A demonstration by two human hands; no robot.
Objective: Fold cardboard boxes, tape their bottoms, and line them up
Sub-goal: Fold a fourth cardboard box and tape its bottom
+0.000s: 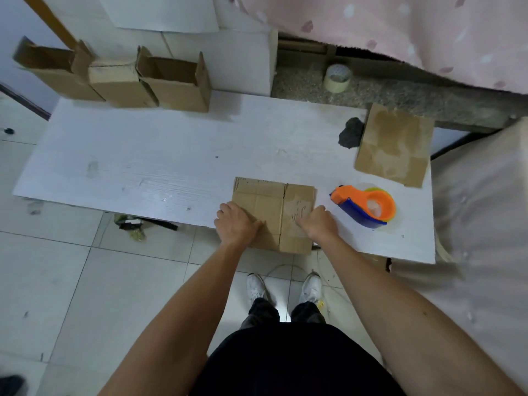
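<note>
**Flat box held at near edge of table**

1 flat box (271,207) lies on the white table (143,167), at the near edge in front of the person, with its near end overhanging the edge. Its outline is close to square, so no long axis can be stated. The centre crease runs straight away from the person.

The left hand (238,224) grips the left edge, thumb on top. The right hand (317,224) grips the right edge, fingers curled and thumb on the top face.

A tape dispenser (365,208) stands just right of the box, apart from it. A cardboard sheet (394,144) lies at the far right. 3 folded boxes (174,81) stand in a row at the far left, open tops upward. A tape roll (337,77) sits beyond the table.
</note>
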